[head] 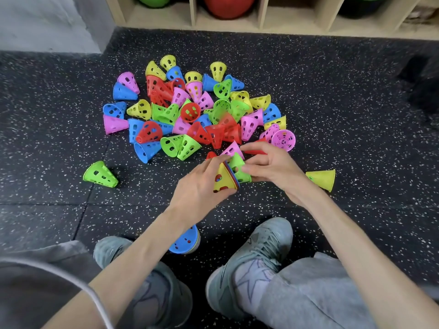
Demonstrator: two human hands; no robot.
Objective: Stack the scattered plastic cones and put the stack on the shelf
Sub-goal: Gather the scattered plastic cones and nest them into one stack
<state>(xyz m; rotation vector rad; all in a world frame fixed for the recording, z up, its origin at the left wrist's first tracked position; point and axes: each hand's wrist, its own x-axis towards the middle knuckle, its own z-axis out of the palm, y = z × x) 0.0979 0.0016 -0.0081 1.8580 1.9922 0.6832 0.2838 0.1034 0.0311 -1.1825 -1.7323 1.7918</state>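
A heap of several perforated plastic cones (190, 110) in red, blue, green, yellow and pink lies on the dark speckled floor. My left hand (199, 186) grips a short stack with a yellow cone (223, 180) outermost. My right hand (268, 166) holds a green cone (238, 167) against that stack's end. A second stack topped by a blue cone (186, 241) lies on the floor between my shoes, partly hidden by my left forearm. The wooden shelf (261, 22) stands at the far edge.
A lone green cone (101, 174) lies at the left and a lone yellow cone (323, 179) at the right. Red and green balls (228, 5) fill shelf compartments. My shoes (251, 257) and knees take up the near floor. A grey wall corner is far left.
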